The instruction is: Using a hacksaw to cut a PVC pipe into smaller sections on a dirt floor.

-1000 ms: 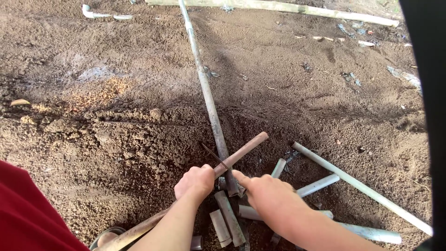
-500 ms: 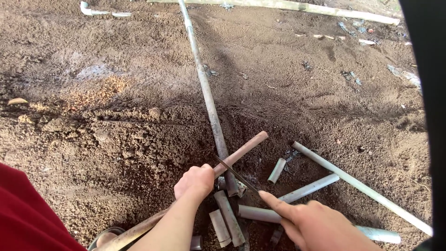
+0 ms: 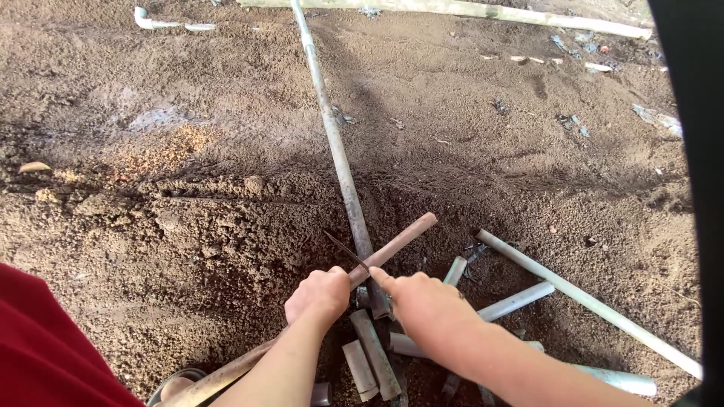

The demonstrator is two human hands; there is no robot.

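Observation:
My left hand is closed around a reddish-brown pipe that slants from the lower left up to the right over the dirt. A thin dark blade crosses that pipe just above my left fist. My right hand is curled beside the left, its fingertips closed on the blade's near end. Both hands sit over a pile of short cut grey pipe pieces. A long grey pipe runs from under my hands away to the top of the view.
Longer pale pipes lie on the soil to the right. A pole lies across the far edge, with a white pipe elbow at top left. Red cloth fills the bottom left. A dark upright borders the right.
My right hand drew back down and to the right half a second ago, then returned to the blade beside the left hand. The left hand and brown pipe stayed put.

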